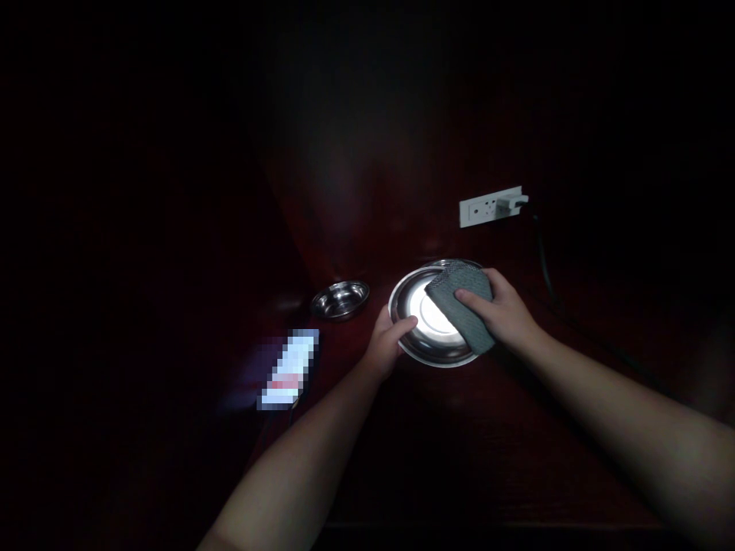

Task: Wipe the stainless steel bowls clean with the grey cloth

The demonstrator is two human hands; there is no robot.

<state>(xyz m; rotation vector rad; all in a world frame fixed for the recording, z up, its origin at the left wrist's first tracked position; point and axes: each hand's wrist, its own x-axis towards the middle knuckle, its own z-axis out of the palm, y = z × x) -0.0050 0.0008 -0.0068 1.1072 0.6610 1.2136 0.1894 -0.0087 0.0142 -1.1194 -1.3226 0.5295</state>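
A shiny metal bowl, shallow and round, is tilted toward me with bright light in its middle. My left hand grips its left rim, thumb inside and fingers hidden behind. A folded grey-green cloth lies over the bowl's right side. My right hand is closed on the cloth, its thumb on top and the other fingers out of sight. Whether those fingers also hold the rim is hidden.
Another metal bowl stands on the dark reddish table to the left. Nearer me is a lit, pixelated screen. A white wall socket holds a plug; a dark cable runs down the right. Part of a further metal rim shows behind the held bowl.
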